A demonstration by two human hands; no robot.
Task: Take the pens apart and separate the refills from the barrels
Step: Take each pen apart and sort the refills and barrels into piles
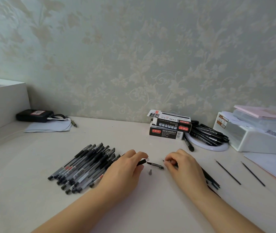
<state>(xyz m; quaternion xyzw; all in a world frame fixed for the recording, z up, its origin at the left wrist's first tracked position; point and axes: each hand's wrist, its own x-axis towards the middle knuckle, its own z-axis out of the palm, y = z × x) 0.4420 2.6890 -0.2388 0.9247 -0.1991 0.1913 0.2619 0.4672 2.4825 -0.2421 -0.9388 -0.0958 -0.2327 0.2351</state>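
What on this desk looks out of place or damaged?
Nothing looks damaged or spilled. A small grey pen tip cone and a short black pen section lie loose between the left hand and the right hand, which fits the dismantling. One black marker lies apart from its pile.

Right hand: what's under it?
Under the right hand, black pens stick out on the table toward the wrist side; a thin refill tip pokes from its fingers. How many pens it covers is hidden.

One head-worn wide-angle camera looks forward and down, close over the table (33, 157).
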